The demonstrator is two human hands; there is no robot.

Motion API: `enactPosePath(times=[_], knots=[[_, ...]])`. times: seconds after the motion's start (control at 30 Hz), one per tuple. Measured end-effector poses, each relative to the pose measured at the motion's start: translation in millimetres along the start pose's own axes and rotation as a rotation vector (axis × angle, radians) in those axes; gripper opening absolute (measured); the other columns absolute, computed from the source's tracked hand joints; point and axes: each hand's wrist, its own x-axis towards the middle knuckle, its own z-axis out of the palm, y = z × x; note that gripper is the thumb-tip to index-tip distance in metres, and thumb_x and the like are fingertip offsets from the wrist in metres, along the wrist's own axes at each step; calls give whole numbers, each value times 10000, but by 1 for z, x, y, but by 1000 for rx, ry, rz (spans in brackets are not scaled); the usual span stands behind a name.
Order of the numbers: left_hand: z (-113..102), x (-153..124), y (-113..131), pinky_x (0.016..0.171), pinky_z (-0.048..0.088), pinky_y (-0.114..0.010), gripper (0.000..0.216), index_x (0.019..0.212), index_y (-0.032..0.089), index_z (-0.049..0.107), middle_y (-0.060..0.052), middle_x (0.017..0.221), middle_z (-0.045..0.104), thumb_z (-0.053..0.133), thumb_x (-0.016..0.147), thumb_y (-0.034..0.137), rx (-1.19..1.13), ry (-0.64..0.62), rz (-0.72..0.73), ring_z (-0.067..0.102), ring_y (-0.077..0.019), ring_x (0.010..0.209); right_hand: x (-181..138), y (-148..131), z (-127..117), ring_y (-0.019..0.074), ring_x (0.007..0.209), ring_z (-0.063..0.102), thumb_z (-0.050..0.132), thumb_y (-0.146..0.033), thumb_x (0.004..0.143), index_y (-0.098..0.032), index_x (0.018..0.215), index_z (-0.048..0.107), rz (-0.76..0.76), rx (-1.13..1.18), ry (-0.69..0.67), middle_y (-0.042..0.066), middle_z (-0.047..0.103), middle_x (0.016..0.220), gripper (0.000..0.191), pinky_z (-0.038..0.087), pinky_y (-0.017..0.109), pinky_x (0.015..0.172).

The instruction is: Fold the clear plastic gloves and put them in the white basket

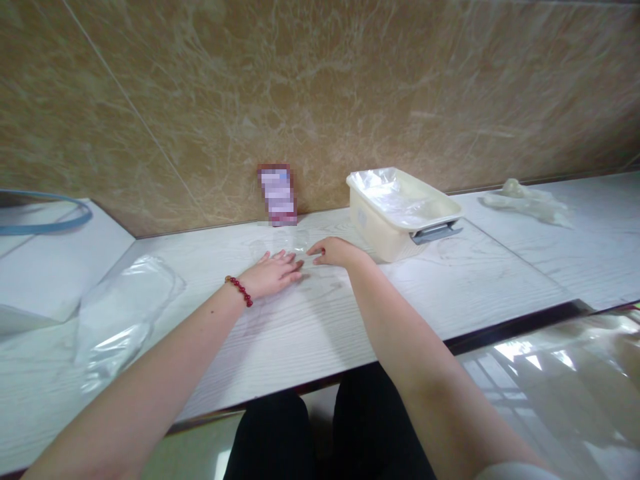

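A thin clear plastic bag [287,240] lies flat on the pale wood-grain counter, close to the wall. My left hand [273,273] rests on it palm down, fingers spread, with a dark red bead bracelet on the wrist. Just right of it, my right hand [333,252] reaches in with its index finger and thumb a little apart, the fingertips by the bag's right edge. The bag's outline is hard to make out against the counter, and part of it is hidden under my left hand.
A cream plastic box [380,233] with a grey latch holds clear bags, right of my hands. More clear bags [120,313] lie at left, beside a white bin-like object [40,273] with a blue band. A phone [280,197] leans on the wall. A crumpled bag [530,203] lies far right.
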Motion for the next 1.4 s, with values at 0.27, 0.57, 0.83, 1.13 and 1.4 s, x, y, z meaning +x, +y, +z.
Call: enactPosePath(times=[0.27, 0.57, 0.83, 1.13, 1.4], knots=[[0, -9, -15, 968, 33, -538, 539, 1287, 306, 291, -50, 1387, 214, 173, 817, 543, -6, -29, 32, 61, -282, 1279, 2, 5, -1, 150, 951, 554, 602, -276, 685, -258, 1093, 560, -32, -45, -48, -3, 586, 1089, 411, 404, 219, 821], [-16, -47, -3, 977, 256, -372, 481, 1202, 164, 436, -110, 1289, 396, 366, 802, 420, -61, 258, -11, 326, -224, 1197, 0, 3, 0, 156, 943, 555, 612, -285, 666, -277, 1072, 573, -14, -75, -44, -19, 598, 1067, 408, 406, 224, 811], [12, -130, 12, 889, 391, -286, 309, 1071, 224, 530, -41, 1081, 555, 450, 785, 311, -259, 216, 61, 501, -147, 990, -18, -20, -26, 130, 740, 570, 515, -324, 747, -292, 1062, 573, 53, -73, 141, 1, 628, 877, 322, 416, 224, 677], [30, -123, 15, 859, 417, -311, 246, 871, 184, 579, -45, 956, 584, 357, 835, 282, -222, 337, 34, 516, -143, 914, -74, -27, -26, 185, 836, 566, 526, -371, 717, -236, 1066, 559, -20, -161, -33, 52, 607, 952, 376, 422, 282, 748], [23, -133, 14, 890, 401, -324, 262, 1006, 208, 547, -52, 1060, 562, 394, 809, 290, -311, 288, 72, 500, -153, 988, -85, -14, 10, 207, 1086, 451, 475, -351, 760, -188, 1160, 470, -169, -164, 102, 76, 512, 1172, 432, 339, 341, 926]])
